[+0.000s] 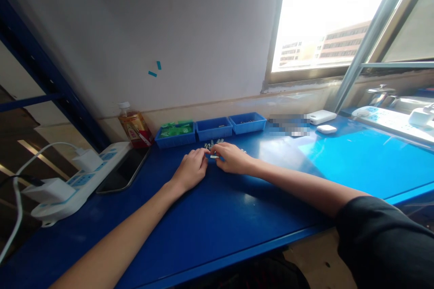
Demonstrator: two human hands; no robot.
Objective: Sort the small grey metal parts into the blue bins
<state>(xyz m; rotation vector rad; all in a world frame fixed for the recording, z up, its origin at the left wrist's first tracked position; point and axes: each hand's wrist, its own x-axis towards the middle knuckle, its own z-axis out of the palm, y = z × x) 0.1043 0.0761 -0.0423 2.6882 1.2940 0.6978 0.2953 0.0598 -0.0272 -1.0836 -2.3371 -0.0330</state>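
Note:
My left hand (192, 167) rests low over the blue table, its fingers curled together and their tips close to my right hand. Whatever those fingers might hold is hidden. My right hand (233, 158) pinches a small pale flat piece (214, 157) between thumb and fingers, right beside my left fingertips. Just behind both hands lie several small metallic-looking pieces (220, 141) on the table, partly covered by my fingers. They are too small to identify.
Three blue bins stand along the wall: one with green packets (176, 130), a middle bin (214, 134) and a right bin (248, 127) with small parts. Left are a bottle (134, 124), phone (124, 171) and power strip (81, 185). White cases (322, 117) lie right.

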